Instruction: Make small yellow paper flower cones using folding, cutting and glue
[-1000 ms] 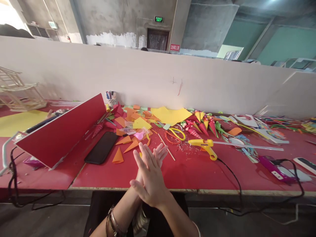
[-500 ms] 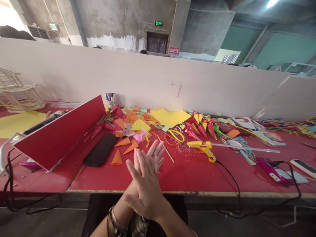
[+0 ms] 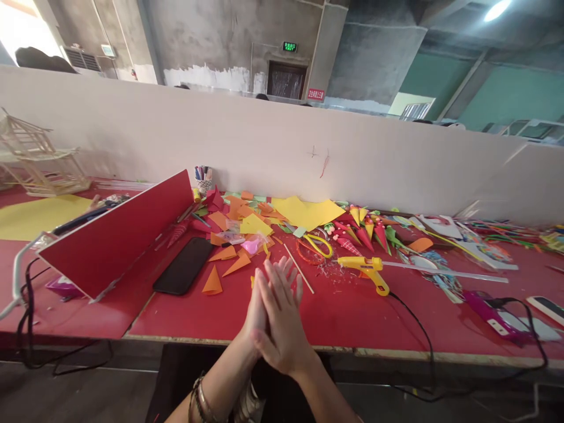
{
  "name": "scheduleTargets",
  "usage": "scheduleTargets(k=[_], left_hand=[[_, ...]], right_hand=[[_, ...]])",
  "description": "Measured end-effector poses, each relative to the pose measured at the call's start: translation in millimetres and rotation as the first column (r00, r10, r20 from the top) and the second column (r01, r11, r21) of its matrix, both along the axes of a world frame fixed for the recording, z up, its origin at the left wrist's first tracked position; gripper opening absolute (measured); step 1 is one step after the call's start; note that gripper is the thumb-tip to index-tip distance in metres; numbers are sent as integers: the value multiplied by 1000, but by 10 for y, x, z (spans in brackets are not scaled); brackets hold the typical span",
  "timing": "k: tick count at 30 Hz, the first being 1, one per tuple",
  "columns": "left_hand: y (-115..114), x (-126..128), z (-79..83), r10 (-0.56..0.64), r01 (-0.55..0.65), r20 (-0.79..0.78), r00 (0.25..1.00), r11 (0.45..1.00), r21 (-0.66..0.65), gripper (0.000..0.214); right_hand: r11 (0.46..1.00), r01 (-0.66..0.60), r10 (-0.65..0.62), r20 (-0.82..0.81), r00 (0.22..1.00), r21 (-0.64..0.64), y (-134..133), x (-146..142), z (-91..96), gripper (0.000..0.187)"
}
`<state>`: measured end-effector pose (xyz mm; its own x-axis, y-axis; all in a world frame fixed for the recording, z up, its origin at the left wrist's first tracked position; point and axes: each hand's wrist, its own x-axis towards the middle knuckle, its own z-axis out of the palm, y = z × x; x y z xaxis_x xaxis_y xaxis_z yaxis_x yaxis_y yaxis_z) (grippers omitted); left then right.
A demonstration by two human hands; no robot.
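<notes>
My left hand (image 3: 254,317) and my right hand (image 3: 285,332) are pressed palm to palm above the front edge of the red table. Their fingers stretch forward, and whatever may lie between the palms is hidden. A small yellow-orange bit (image 3: 252,282) shows beside the left fingers; I cannot tell if it is held. Just beyond the fingertips lies a thin wooden stick (image 3: 299,269). A folded orange paper cone (image 3: 212,281) stands to the left. Right of the hands is a yellow hot glue gun (image 3: 363,267) with a long clear glue stick. Yellow-handled scissors (image 3: 324,249) lie near its nozzle.
A black phone (image 3: 184,267) and an upright red board (image 3: 127,235) are on the left. Coloured paper scraps (image 3: 255,225) and small paper cones (image 3: 363,235) fill the back. A purple power strip (image 3: 496,317) with cables sits right, before a white partition (image 3: 247,141).
My hands have shifted slightly right and lower, and the palms now line up more evenly, with the fingers closer together. The whole view has shifted a little.
</notes>
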<state>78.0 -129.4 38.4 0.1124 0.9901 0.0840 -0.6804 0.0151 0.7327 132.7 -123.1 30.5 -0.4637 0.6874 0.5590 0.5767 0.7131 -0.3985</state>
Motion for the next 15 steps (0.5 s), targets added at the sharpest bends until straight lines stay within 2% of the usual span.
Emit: scheduleTargets(k=[1,2,3,4,5,6,7,9,10,12,13,15], left_hand=[[-18,84,-16,78,-78,13,997,996,39,67],[-29,164,-29,250,-254,50,967,961,104,72],[-33,229,-36,360,-368,82,930,920,134,75],[-28,270,-35,398,-409,104,912,904,122,77],[-16,279,-27,371,-381,118,921,922,76,76],[0,256,-14,205,-208,109,973,978,19,71],[18,205,2,-104,107,92,990,994,-30,65],[58,50,38,-312,320,94,945,944,-76,60],[78,-33,54,-391,406,153,908,910,-80,60],[118,-168,80,-420,444,218,881,892,-80,62],[137,-209,86,-389,415,223,894,906,-85,64],[168,-231,78,-257,277,168,952,955,-107,66]], right_hand=[[1000,-22,22,6,1000,15,-33,-35,12,67],[999,-34,33,9,999,30,-45,-53,31,68],[998,-33,33,5,999,46,-33,-53,53,67],[998,-23,23,-7,1000,59,0,-34,77,66],[998,-5,7,-23,1000,66,50,0,99,64],[998,21,-18,-44,999,67,110,47,117,62],[997,55,-50,-71,996,63,172,99,130,60],[991,131,-126,-120,985,34,275,195,135,57],[988,155,-151,-130,980,15,301,225,127,57],[989,148,-148,-121,982,-5,286,231,98,59],[992,122,-122,-103,987,-5,244,206,80,61],[999,42,-42,-56,998,13,122,116,54,65]])
